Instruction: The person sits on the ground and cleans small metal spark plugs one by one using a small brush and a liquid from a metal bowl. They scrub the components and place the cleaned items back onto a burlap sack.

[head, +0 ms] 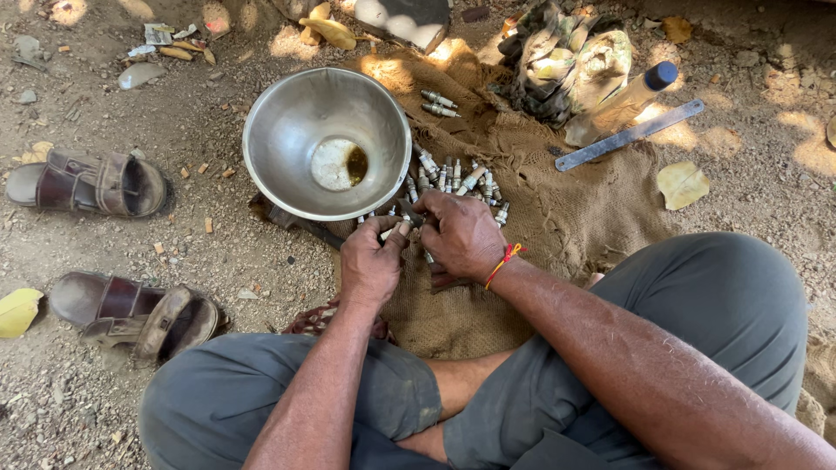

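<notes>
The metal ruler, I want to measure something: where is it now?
In the head view the metal ruler lies upper right on the burlap sack's edge, just below the blue-capped bottle.

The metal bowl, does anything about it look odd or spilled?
The metal bowl sits upright on the burlap sacking, holding only a small dark puddle at its bottom. Nothing has spilled. Both hands, left hand and right hand, work a spark plug beside its rim.

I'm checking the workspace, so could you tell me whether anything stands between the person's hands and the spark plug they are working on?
Nothing visible does. The left hand and right hand already meet on one spark plug, just in front of the steel bowl; the other plugs lie beyond on the sacking.
</notes>
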